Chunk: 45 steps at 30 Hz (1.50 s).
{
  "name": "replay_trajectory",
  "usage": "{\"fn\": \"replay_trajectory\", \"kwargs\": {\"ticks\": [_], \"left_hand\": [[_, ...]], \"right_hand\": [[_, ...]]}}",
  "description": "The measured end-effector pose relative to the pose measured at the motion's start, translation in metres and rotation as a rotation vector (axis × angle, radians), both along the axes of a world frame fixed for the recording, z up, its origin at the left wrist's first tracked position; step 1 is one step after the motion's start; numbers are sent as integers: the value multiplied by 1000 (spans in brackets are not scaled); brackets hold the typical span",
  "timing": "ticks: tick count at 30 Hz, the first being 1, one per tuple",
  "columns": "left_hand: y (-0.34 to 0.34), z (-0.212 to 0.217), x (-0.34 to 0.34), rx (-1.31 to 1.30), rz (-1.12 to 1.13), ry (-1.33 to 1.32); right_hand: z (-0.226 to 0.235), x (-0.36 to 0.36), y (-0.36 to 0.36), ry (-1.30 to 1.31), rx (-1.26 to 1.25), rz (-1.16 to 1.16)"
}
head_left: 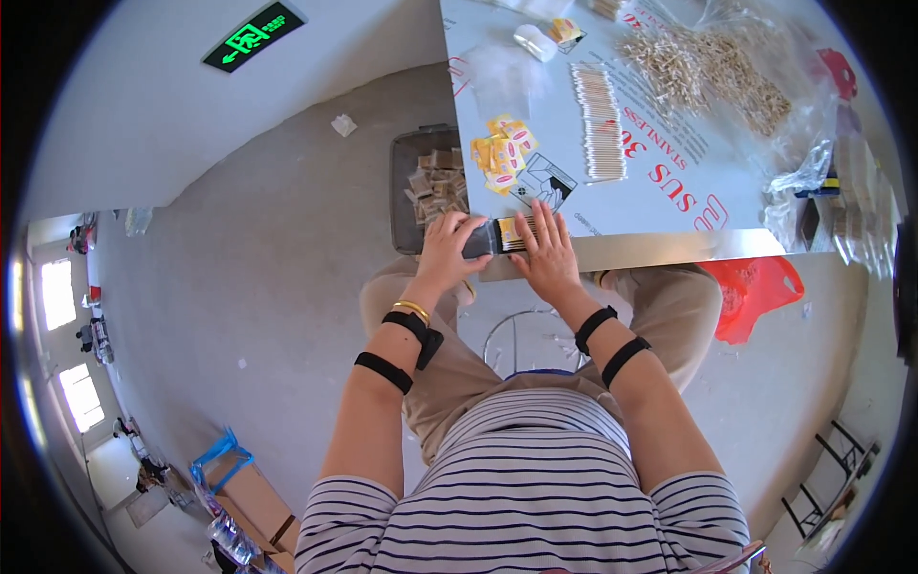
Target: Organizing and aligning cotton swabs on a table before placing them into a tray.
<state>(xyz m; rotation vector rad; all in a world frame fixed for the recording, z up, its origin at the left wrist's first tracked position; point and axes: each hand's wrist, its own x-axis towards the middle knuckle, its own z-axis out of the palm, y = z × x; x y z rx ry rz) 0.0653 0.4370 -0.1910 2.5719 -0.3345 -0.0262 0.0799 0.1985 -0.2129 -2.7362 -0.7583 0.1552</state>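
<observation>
At the near left corner of the metal-topped table, my left hand [445, 251] is closed around a small dark grey box-like piece [477, 239], its thumb and fingers on either side. Touching that piece on the right is a small pack [511, 232] with a yellow label and a row of thin sticks. My right hand [548, 253] lies over the pack's right part with fingers stretched out, hiding much of it. Just beyond the hands, several yellow-and-white printed cards [504, 153] lie in a loose heap.
Left of the table, a dark bin [405, 158] holds several small packs. A long row of cotton swabs [601, 124] lies on the table [669, 206]. Beyond are a loose swab pile [703, 77], clear bags [502, 77] and a white object [535, 42]. A red stool [751, 292] stands below right.
</observation>
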Motion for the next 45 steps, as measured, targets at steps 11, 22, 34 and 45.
{"fn": "replay_trajectory", "kwargs": {"ticks": [11, 22, 34, 45], "left_hand": [[0, -14, 0, -69, 39, -32], [1, -14, -2, -100, 47, -18], [1, 3, -2, -65, 119, -41], [-1, -77, -30, -707, 809, 341]], "right_hand": [[-3, -6, 16, -38, -54, -33], [-5, -9, 18, -40, -62, 6], [-4, -5, 20, 14, 3, -8], [-1, -3, 16, -20, -86, -4]]}}
